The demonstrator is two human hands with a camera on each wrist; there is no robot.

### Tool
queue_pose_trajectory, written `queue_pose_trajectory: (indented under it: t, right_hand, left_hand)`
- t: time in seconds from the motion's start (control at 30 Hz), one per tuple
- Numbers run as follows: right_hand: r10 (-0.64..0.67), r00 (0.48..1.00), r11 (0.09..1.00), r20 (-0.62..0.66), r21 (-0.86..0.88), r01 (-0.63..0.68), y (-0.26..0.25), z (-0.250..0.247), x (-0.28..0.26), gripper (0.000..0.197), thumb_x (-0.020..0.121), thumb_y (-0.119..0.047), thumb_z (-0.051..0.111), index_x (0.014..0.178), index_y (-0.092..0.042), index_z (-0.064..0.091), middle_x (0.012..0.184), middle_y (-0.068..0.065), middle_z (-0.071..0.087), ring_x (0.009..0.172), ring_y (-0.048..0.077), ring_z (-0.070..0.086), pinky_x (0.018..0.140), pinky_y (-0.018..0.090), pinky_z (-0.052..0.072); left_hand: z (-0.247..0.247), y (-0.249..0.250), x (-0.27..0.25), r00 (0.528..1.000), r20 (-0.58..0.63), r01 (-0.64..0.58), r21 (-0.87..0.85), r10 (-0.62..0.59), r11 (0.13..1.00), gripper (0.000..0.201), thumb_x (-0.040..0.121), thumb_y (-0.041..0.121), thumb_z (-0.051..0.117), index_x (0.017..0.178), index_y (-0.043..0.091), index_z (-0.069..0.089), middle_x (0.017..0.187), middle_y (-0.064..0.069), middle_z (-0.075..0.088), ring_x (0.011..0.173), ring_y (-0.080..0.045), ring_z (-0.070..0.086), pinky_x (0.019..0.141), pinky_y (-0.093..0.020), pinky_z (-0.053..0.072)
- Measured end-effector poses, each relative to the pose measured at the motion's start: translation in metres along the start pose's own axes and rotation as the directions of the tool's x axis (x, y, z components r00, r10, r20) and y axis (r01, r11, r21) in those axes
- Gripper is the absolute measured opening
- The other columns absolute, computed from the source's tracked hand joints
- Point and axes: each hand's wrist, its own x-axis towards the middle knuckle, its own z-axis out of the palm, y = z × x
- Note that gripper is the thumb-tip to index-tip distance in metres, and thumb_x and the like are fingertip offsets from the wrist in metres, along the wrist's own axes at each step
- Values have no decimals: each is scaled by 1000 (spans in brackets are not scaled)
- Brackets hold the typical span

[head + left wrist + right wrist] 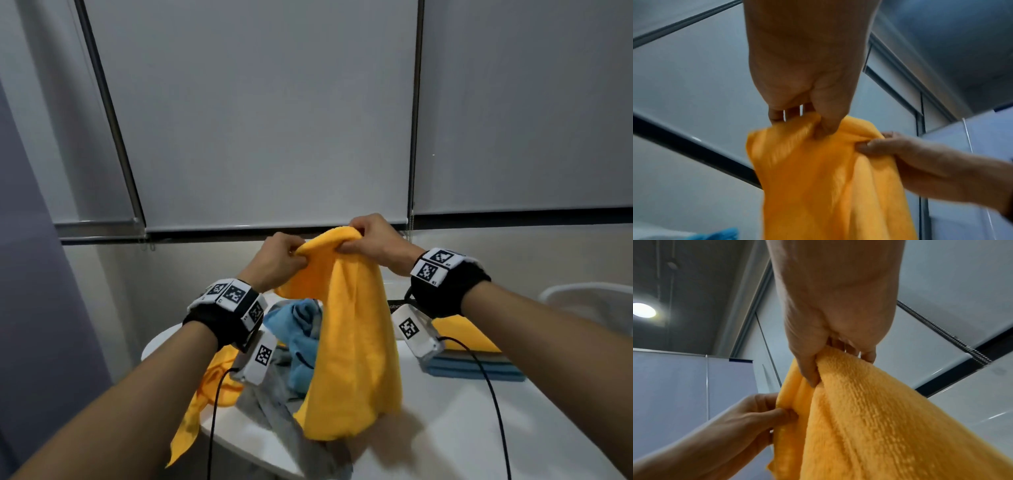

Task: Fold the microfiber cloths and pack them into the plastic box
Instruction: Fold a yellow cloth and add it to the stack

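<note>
Both hands hold an orange microfiber cloth [352, 342] up above the table, and it hangs down bunched. My left hand [287, 258] pinches its top edge at the left, and my right hand [366, 236] grips the top edge just to the right, the two hands close together. The left wrist view shows my left hand [807, 113] pinching the orange cloth [828, 186]. In the right wrist view my right hand [828, 353] grips the orange cloth [879, 426]. A stack of folded cloths [476, 359], orange on top of blue, lies at the right.
On the white table [445, 428] lie loose cloths: a blue one [298, 335], a grey one [274, 404] and another orange one [202, 394] hanging over the left edge. A white chair back [589, 298] stands at the right. Window blinds fill the background.
</note>
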Motion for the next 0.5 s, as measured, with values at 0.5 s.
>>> queue_pose_trajectory:
  t: [0.5]
  right_hand:
    - [44, 955, 958, 293, 257, -123, -3, -90, -27, 33, 85, -15, 76, 111, 3, 68, 104, 13, 69, 99, 30, 67, 88, 38, 54]
  left_hand:
    - [-18, 53, 38, 992, -127, -43, -383, -6, 923, 16, 85, 32, 78, 94, 20, 74, 92, -1, 71, 88, -21, 66, 73, -36, 55]
